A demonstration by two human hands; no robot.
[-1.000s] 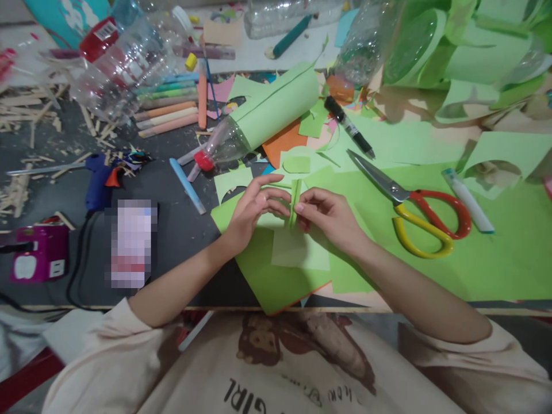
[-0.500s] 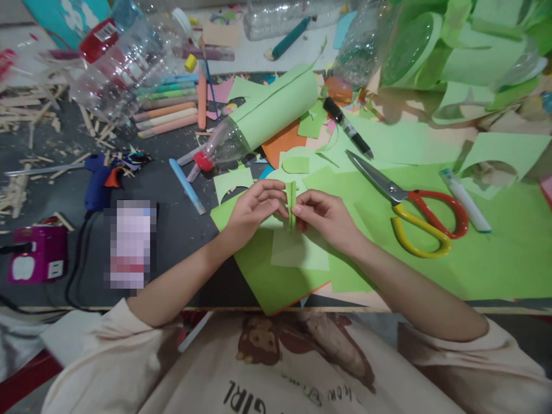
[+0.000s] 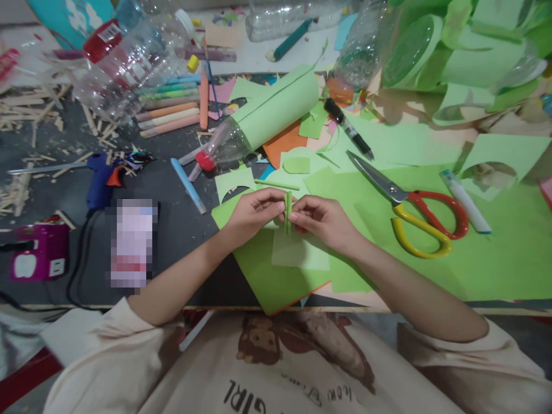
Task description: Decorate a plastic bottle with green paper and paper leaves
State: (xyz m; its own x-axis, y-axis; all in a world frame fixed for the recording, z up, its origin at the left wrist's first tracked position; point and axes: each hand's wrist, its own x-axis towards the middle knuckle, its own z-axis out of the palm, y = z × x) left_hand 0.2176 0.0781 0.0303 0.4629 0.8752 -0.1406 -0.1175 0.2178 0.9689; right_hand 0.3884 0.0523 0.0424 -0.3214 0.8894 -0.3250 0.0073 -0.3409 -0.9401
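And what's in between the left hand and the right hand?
A narrow green strip, which looks like folded paper, is between the left hand and the right hand, pinched by both. The head view shows it.

Left hand (image 3: 256,215) and right hand (image 3: 325,223) meet at the fingertips around a narrow green strip (image 3: 288,214), above a green sheet (image 3: 267,282). A second thin strip (image 3: 276,184) lies just beyond. Right: scissors (image 3: 393,191) with red and yellow handles, near a black pen (image 3: 348,129). Beyond: a red-capped bottle (image 3: 226,140), partly wrapped in pale green paper (image 3: 282,108). Left: a blue glue gun (image 3: 99,181) and a phone (image 3: 131,244), screen blurred, on the dark table (image 3: 218,282).
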